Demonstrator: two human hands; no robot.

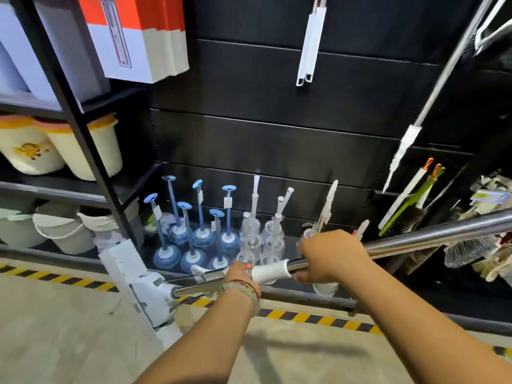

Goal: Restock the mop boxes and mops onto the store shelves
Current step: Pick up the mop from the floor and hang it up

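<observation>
Steel-shafted mop (415, 234), held level in front of the black slat wall (263, 134). Left hand (239, 273) grips the shaft beside the white collar (270, 271); right hand (329, 254) clasps the far side, probably to work the collar. White mop head (144, 289) hangs low left of the wall, near blue plungers (191, 231). Mop boxes (138, 37): shelved upper left.
</observation>
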